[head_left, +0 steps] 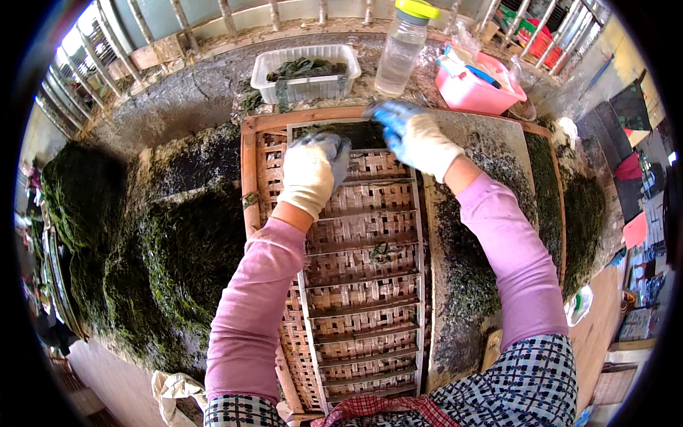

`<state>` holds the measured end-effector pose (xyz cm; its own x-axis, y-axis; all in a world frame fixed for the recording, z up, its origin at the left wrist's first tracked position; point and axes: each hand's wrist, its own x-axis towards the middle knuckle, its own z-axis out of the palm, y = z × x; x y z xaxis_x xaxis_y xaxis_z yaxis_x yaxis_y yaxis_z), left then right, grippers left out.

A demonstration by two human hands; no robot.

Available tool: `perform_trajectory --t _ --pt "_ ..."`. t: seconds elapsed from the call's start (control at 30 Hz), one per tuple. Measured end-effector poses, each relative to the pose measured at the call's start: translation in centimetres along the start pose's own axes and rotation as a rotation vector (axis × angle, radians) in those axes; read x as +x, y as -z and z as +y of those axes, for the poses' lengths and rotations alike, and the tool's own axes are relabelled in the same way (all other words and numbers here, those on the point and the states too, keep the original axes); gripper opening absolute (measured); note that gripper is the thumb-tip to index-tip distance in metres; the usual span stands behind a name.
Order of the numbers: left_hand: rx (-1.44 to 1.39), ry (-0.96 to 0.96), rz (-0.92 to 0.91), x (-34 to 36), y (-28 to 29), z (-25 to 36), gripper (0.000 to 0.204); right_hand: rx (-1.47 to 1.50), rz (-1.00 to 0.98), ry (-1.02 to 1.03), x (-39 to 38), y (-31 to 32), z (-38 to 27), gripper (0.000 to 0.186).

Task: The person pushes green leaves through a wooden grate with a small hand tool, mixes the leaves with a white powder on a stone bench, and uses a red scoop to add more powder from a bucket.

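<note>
A long woven bamboo mat in a wooden frame (363,270) lies lengthwise before me. At its far end sits a patch of dark green seaweed (359,134). My left hand (316,167), in a white glove with blue fingertips, presses flat on the near left edge of that patch. My right hand (413,135), gloved the same way, rests with spread fingers on the patch's right side. A small clump of seaweed (382,251) lies alone mid-mat.
Big heaps of wet seaweed (163,249) cover the surface on my left, more on the right (562,213). Beyond the frame stand a clear plastic tub with seaweed (306,71), a clear bottle with a yellow cap (403,44) and a pink basin (480,82). Railings line the far edge.
</note>
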<state>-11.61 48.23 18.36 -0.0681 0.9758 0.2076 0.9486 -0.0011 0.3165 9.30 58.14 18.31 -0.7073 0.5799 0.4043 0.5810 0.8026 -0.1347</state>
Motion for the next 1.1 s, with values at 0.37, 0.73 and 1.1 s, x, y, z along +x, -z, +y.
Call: perform_trajectory --t 0.37,0.73,1.1 --pt "-0.045 -0.218 0.654 -1.7 -3.9 -4.9 0.037 -0.233 -0.095 0.163 -1.2 -0.1 -0.3 0.072" --pt "-0.033 -0.074 0.754 -1.8 -4.0 -5.9 0.051 -0.088 -0.040 0.095 6.6 -5.7 -6.9 0.019" --pt "0.176 -0.262 0.455 -1.7 -4.8 -5.0 0.025 -0.067 0.140 -0.216 -1.5 4.5 -1.9 0.036"
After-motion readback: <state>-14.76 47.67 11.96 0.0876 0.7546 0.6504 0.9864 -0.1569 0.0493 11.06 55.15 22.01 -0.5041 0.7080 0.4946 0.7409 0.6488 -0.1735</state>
